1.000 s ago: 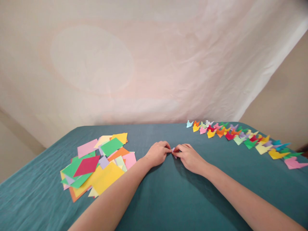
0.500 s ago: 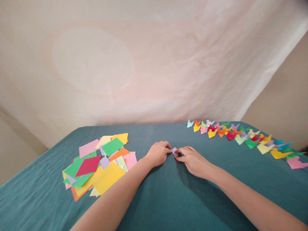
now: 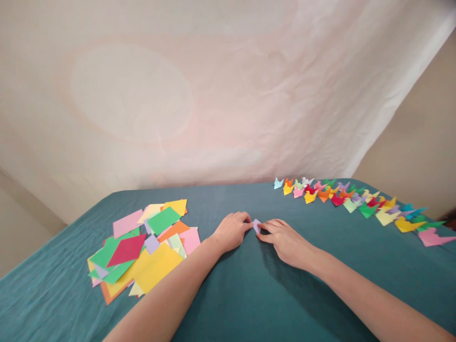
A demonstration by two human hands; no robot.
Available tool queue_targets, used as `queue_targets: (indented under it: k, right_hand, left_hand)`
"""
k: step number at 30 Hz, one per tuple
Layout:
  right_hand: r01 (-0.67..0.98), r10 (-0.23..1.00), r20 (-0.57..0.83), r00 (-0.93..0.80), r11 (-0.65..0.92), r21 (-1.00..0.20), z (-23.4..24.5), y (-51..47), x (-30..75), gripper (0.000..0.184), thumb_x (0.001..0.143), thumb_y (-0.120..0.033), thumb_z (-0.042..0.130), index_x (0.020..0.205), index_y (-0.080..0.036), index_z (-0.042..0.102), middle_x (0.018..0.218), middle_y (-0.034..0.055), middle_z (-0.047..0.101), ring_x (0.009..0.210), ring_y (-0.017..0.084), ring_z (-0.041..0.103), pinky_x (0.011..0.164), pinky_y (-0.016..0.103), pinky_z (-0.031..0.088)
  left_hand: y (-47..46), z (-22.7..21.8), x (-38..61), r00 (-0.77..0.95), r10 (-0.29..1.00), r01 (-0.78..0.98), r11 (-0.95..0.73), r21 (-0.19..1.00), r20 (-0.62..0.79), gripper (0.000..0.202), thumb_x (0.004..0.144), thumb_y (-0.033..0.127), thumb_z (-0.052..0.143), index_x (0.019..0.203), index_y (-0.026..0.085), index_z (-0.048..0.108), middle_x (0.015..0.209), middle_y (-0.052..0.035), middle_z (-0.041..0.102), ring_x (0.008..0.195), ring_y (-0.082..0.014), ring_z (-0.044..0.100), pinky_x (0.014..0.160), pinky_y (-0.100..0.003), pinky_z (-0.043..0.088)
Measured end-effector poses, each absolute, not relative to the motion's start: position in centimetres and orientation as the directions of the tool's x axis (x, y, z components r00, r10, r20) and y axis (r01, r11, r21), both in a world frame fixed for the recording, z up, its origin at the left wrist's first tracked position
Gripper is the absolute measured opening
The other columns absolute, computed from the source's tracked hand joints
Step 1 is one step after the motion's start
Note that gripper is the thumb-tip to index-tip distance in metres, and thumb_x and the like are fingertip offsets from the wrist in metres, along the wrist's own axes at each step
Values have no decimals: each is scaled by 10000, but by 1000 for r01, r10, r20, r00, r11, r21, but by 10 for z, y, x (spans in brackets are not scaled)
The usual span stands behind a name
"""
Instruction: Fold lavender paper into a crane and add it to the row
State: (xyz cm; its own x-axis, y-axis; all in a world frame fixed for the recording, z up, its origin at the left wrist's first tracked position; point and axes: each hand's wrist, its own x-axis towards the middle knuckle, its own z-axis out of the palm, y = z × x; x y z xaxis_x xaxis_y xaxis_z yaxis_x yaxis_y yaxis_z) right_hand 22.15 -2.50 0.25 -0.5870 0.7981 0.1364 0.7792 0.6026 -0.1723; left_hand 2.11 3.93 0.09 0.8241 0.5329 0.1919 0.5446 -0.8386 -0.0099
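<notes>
A small lilac piece of folded origami paper (image 3: 256, 226) lies on the dark teal cloth between my two hands. My left hand (image 3: 233, 232) is closed, its fingertips pressed on the paper's left corner. From the other side, the thumb and forefinger of my right hand (image 3: 283, 239) pinch the paper's right edge. Fingertips cover part of the paper, so its exact folds are hard to make out.
Left of my left arm lies a loose pile of coloured paper sheets (image 3: 156, 266). Several rows of small folded paper birds (image 3: 352, 204) stand along the back right of the cloth-covered table (image 3: 228, 304). A pale cloth (image 3: 221, 95) hangs behind.
The view has shifted slightly, moving the birds and paper pile a little leftward. Both hands stay at the lilac paper, with only a slight shift of the right fingers.
</notes>
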Motion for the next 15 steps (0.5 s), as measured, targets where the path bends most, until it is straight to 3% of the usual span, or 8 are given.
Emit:
queue_targets:
  k: [10, 15]
  right_hand:
    - [791, 808, 123, -576, 589, -167, 2, -23, 223, 459, 781, -56, 426, 1135, -281, 614, 1299, 65, 505, 1131, 217, 444, 953, 395, 303]
    - [795, 815, 114, -569, 580, -177, 4, -24, 224, 484, 778, -49, 421, 1157, -293, 598, 1296, 67, 508, 1145, 217, 440, 955, 399, 302]
  left_hand:
    - [34, 5, 23, 883, 438, 458, -883, -104, 172, 263, 870, 156, 458, 1101, 197, 579, 1066, -65, 568, 1032, -202, 490, 862, -322, 385]
    - [28, 8, 25, 880, 445, 465, -878, -111, 164, 331, 873, 162, 453, 1187, 247, 516, 1065, -56, 566, 1023, -197, 492, 851, -324, 384]
